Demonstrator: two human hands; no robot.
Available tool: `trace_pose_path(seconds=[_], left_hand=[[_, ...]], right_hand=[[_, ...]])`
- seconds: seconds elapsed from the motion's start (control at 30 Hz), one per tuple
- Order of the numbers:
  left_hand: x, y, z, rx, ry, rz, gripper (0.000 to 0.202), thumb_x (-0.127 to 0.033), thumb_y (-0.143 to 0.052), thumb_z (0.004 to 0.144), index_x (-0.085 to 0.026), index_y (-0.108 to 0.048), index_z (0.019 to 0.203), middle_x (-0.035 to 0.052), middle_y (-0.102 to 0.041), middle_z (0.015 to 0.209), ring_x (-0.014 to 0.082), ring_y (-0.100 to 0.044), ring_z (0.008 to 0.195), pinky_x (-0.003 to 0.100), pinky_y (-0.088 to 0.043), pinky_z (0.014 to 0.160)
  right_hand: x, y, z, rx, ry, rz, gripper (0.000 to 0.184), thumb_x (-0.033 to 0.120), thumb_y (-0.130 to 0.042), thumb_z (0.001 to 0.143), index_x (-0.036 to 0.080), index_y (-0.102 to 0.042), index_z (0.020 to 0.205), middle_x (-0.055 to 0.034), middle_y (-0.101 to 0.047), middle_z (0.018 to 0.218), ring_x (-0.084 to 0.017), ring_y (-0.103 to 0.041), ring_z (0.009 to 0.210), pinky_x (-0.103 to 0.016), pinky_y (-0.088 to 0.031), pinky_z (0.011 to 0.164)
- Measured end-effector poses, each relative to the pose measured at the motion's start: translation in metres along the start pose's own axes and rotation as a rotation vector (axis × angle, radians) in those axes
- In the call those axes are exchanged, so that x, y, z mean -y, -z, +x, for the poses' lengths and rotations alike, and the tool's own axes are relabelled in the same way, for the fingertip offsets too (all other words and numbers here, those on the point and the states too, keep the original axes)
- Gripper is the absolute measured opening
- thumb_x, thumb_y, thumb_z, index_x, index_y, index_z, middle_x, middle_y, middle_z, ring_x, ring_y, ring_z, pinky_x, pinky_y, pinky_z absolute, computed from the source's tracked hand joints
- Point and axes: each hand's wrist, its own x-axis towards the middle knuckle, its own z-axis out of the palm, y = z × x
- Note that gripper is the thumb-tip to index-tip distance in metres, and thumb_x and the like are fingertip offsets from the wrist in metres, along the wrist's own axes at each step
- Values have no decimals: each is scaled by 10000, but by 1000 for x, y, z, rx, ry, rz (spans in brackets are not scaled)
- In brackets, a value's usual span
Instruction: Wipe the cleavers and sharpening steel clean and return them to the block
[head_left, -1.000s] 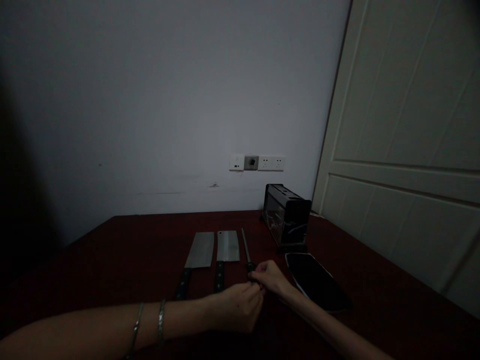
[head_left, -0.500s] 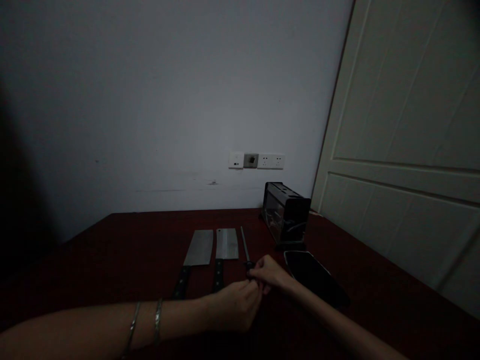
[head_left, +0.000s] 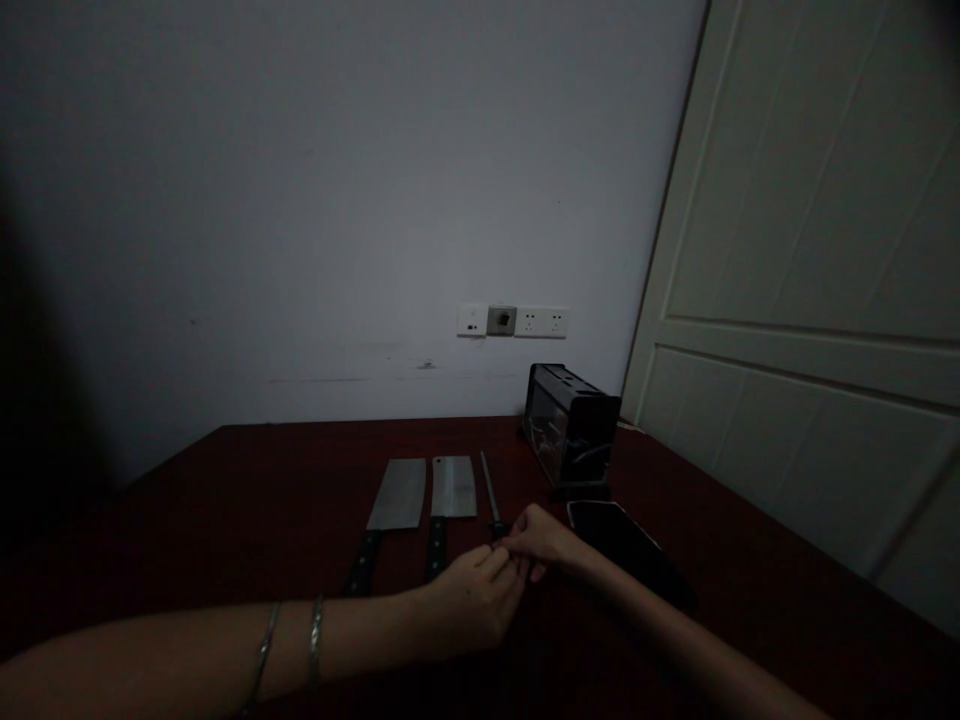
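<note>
The sharpening rod [head_left: 488,490] lies flat on the dark red worktop [head_left: 262,500]. Its thin metal end points away, toward the wall. Its dark handle end is near the person, under the right hand [head_left: 541,542]. The fingers [head_left: 525,545] of that hand are bent and closed over the handle end. The room is dim, so the handle itself is hard to see.

The left hand [head_left: 472,600] comes in from the left side. Its fingertips touch the right hand, just by the handle. Its fingers are bent a little. I cannot tell if they hold anything. Two thin bracelets [head_left: 315,640] sit on the left arm.

Just left of the rod lies a big square knife [head_left: 453,487]. Another big knife [head_left: 397,495] lies right beside that one. Both blades point away and both black handles point to the person.

To the right of the hands lies a flat black thing [head_left: 626,550]. Behind it stands a dark knife block [head_left: 571,425], close to the wall [head_left: 337,200]. White wall sockets [head_left: 514,321] are on the wall above the worktop. A pale door [head_left: 810,300] is on the right.
</note>
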Motion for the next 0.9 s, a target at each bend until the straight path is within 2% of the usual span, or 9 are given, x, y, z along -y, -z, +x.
trace_pose_path(seconds=[0.13,0.3,0.43,0.67,0.9], left_hand=[[0,2,1,9,48,-36,270,-195,-472,839,-69,-557,1061,116,-605,963,207,-534,885,314,-406,715],[-4,-6,-1,38,95,-44,258,-217,-461,852,-84,-557,1050,103,-600,946,207,-520,891,318,-387,735],[-8,-12,-3,22,112,-24,274,-248,-442,869,-90,-553,1063,109,-602,956,215,-515,910,330,-368,746],[-8,-7,-2,-12,98,-8,251,-270,-460,867,-91,-576,999,84,-594,922,212,-513,862,331,-352,718],[-8,-7,-3,57,103,-20,283,-322,-429,885,-109,-576,999,96,-595,910,208,-509,883,331,-350,729]], right_hand=[[4,0,-2,-1,-9,-17,247,132,-592,697,132,-517,461,29,-532,388,-66,-512,328,-124,-379,272],[6,-2,1,15,-38,-44,271,136,-598,705,131,-510,449,32,-521,359,-64,-489,295,-129,-371,260],[4,-1,5,36,-27,-44,279,210,-639,700,131,-516,463,31,-536,373,-62,-496,305,-127,-384,274],[2,1,2,56,-16,-44,339,358,-712,639,130,-523,472,23,-546,385,-59,-501,320,-128,-411,302],[5,1,-1,70,-11,-46,382,411,-710,627,117,-531,460,8,-551,399,-70,-522,334,-130,-397,282]])
